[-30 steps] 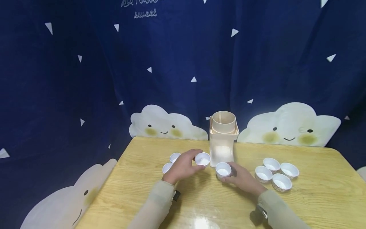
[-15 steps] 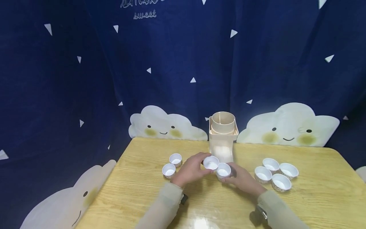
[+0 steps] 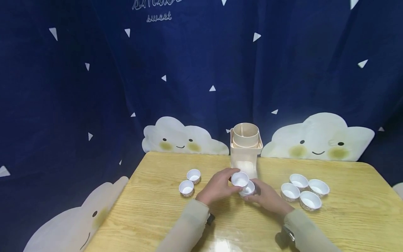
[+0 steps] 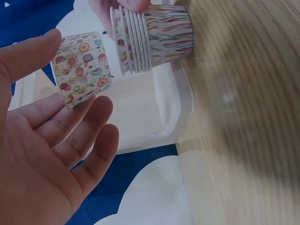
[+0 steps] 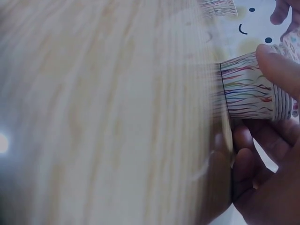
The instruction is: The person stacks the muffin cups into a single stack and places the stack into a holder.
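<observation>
Between the thumb and fingers of my left hand [image 3: 218, 188] is a paper baking cup [image 4: 84, 68], white inside with a flower print outside. In the head view it overlaps the mouth of a stack of paper cups [image 3: 249, 190]; the left wrist view shows a gap between them. My right hand [image 3: 269, 196] grips this nested stack near its rims. Wavy coloured stripes cover the lowest cup [image 5: 246, 89], which stands upright on the table.
Two white-lined cups [image 3: 186, 188] stand on the left of the wooden table [image 3: 151, 217]. Several more cups [image 3: 310, 200] are grouped at the right. Behind my hands is a beige plastic holder [image 3: 245, 154] with a round cylinder on top, near the blue curtain [image 3: 189, 63].
My left hand has carried its cup rightward, from beside the stack to over its mouth. The two left cups, partly covered before, now show fully. My right hand stays put.
</observation>
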Demonstrator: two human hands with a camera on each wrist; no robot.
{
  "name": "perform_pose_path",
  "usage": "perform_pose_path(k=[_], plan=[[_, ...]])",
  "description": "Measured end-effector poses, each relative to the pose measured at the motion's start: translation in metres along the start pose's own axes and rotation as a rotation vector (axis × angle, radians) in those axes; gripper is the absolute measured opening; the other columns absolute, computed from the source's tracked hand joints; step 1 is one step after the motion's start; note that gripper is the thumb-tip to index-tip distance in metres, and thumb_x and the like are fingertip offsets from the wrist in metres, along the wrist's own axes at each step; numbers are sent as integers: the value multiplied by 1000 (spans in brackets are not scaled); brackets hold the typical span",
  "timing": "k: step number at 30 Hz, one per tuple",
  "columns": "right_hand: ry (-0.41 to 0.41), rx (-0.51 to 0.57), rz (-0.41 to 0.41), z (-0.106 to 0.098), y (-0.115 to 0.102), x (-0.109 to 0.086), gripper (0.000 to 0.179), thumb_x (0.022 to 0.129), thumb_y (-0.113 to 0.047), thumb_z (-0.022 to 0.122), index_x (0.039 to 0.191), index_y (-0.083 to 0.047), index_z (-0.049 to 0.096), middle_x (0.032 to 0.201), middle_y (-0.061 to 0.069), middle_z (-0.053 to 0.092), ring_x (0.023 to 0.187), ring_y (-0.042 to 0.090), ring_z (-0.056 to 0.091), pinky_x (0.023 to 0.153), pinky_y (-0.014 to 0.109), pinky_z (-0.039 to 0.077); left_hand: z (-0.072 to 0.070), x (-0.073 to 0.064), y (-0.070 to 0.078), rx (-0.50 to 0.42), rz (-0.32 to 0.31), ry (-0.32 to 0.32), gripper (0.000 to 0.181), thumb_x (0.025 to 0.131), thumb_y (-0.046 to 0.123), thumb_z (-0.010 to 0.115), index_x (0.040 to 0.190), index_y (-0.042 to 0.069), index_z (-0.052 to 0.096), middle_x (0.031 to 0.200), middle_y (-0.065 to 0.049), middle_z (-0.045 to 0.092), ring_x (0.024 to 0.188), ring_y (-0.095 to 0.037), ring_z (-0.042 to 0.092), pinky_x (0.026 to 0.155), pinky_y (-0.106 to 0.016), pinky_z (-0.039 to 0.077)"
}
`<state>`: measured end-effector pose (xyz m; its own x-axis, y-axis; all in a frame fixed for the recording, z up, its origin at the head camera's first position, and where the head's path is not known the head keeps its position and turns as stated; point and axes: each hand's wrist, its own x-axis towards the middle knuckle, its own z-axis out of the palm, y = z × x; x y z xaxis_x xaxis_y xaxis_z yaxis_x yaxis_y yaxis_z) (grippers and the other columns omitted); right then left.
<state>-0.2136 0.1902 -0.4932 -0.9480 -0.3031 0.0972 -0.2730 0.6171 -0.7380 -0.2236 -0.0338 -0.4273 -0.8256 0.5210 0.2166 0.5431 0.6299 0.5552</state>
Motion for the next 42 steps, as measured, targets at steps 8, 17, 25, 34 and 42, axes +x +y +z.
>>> perform_pose_path(k=[8, 17, 25, 34, 42], plan=[[15, -9, -17, 1, -2, 0, 61, 80, -39, 80, 129, -11, 58, 119, 8, 69, 113, 30, 63, 101, 59, 45, 5, 4, 0, 10, -23, -34, 56, 85, 31, 77, 136, 15, 58, 125, 1, 67, 104, -9, 63, 90, -22, 50], [11, -8, -31, 5, 0, 7, 57, 81, -39, 79, 128, -14, 58, 117, 5, 69, 113, 28, 62, 101, 56, 46, 8, 8, -2, 35, 16, -20, 51, 86, 29, 76, 132, 15, 60, 118, 2, 68, 97, -7, 62, 84, -17, 49], [13, 3, -19, 4, 3, 7, 62, 81, -40, 79, 132, -12, 56, 125, 11, 67, 122, 37, 59, 106, 63, 40, 11, 10, -2, 71, 25, -28, 54, 86, 31, 76, 134, 14, 60, 122, 1, 69, 102, -9, 64, 88, -20, 49], [27, -16, -27, 7, 5, 0, 59, 80, -39, 79, 127, -11, 58, 118, 6, 69, 114, 31, 63, 101, 59, 45, 22, 6, -4, 53, 16, -40, 53, 85, 32, 77, 133, 15, 60, 125, 2, 69, 111, -11, 64, 95, -23, 49], [28, -14, 15, 4, 1, 1, 57, 79, -38, 80, 127, -14, 60, 117, 4, 69, 115, 29, 62, 104, 58, 43, 23, 7, -3, 70, 36, -30, 50, 86, 35, 76, 130, 16, 61, 122, 3, 69, 108, -9, 64, 93, -21, 49]])
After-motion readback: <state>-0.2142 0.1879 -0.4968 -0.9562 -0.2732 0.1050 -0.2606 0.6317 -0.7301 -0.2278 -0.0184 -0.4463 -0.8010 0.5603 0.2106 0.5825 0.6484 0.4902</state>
